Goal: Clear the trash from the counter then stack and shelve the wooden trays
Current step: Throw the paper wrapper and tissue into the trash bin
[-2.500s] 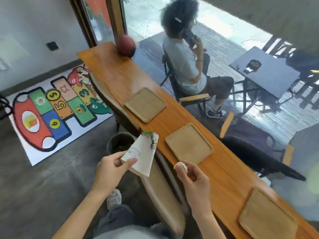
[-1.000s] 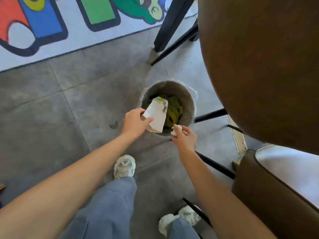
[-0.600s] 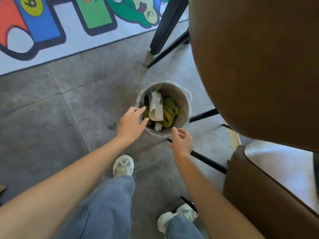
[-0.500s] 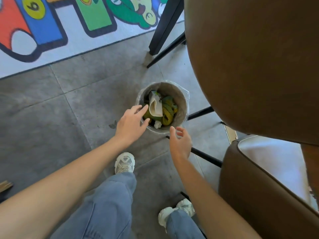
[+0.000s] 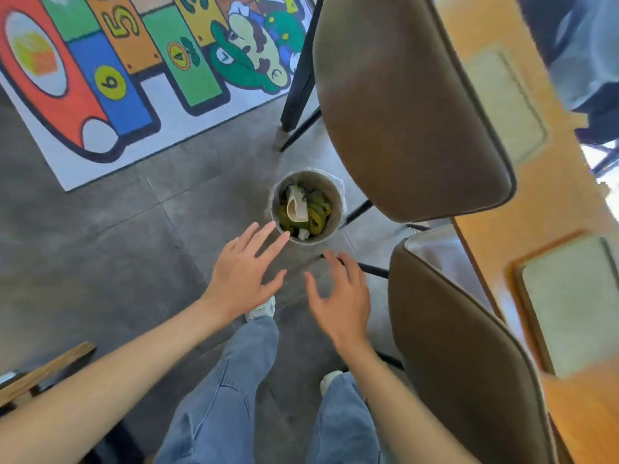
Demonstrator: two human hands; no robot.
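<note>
A small round trash bin [image 5: 336, 199] stands on the grey floor. In it lie the white paper bag [image 5: 296, 209], a crumpled white tissue [image 5: 303, 234] and green scraps. My left hand [image 5: 243, 274] hovers open just left of and below the bin, fingers spread. My right hand [image 5: 340, 301] is open too, lower and to the right, empty. On the orange wooden counter [image 5: 495, 212] at the right lie two pale wooden trays, one far [image 5: 502, 102] and one near [image 5: 576, 306], both blurred.
Two brown leather chair backs, one far [image 5: 405, 122] and one near [image 5: 462, 356], stand between me and the counter, with black legs near the bin. A colourful number mat [image 5: 127, 68] covers the floor at upper left. A wooden piece [image 5: 43, 371] shows at lower left.
I carried the paper bag and tissue from the counter to the bin and dropped both in. Both hands have since opened and drawn back from the bin, and the view has risen.
</note>
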